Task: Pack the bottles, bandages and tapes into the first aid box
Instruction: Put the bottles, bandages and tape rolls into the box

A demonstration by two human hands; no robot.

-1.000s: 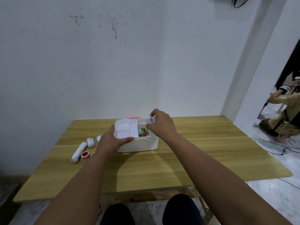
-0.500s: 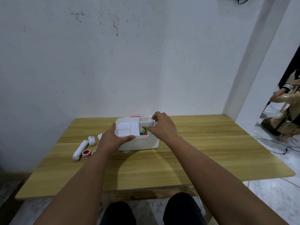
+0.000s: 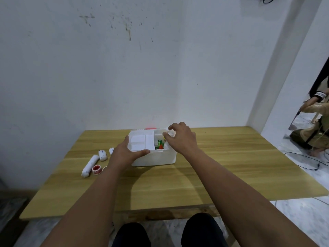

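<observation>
Left hand [image 3: 124, 154] gripping white plastic first aid box [image 3: 156, 158] to steady it; right hand [image 3: 181, 138] pinching small white item over its open compartment, likely placing it.

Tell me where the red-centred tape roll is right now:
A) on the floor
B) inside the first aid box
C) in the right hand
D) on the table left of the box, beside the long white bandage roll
D: the red-centred tape roll lies on the table, next to the long white bandage roll, left of the first aid box and outside it.
</observation>
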